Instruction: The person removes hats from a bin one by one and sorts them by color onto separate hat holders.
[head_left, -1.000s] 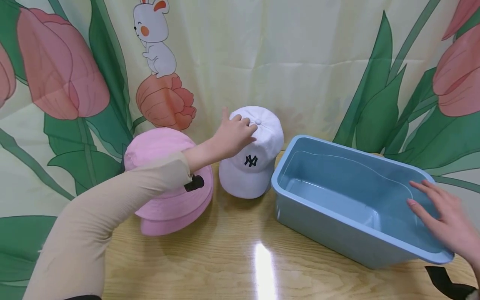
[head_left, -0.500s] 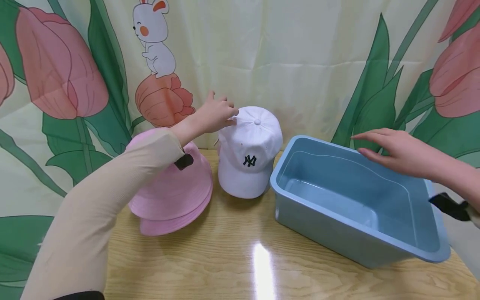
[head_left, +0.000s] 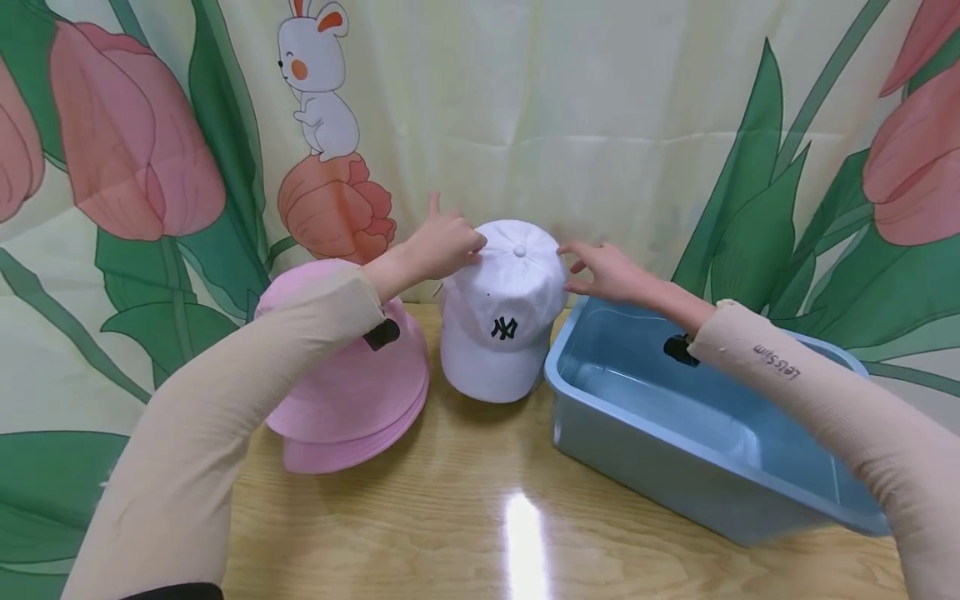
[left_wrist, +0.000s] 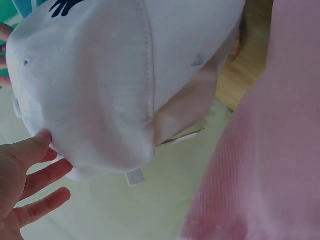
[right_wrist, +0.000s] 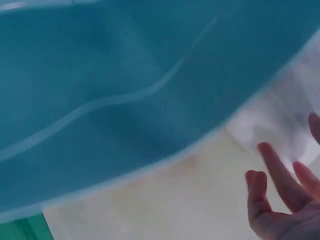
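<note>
A white baseball cap with a black NY emblem sits on the table, brim toward me. In the left wrist view a paler pinkish layer shows beneath its brim edge. My left hand is at the crown's upper left, thumb and index finger pinching the fabric edge, the other fingers spread. At the crown's right side, my right hand reaches over the bin with loosely bent fingers; whether the fingertips touch the cap, I cannot tell. Pink bucket hats, seemingly stacked, lie under my left forearm.
A light blue plastic bin stands at the right, its left end close against the cap, with my right forearm across it. A curtain printed with tulips and a rabbit hangs behind. The wooden table extends in front.
My right hand has come from the bin's right end across to the cap's right side. My left hand drew back left off the crown, then returned slightly to its edge.
</note>
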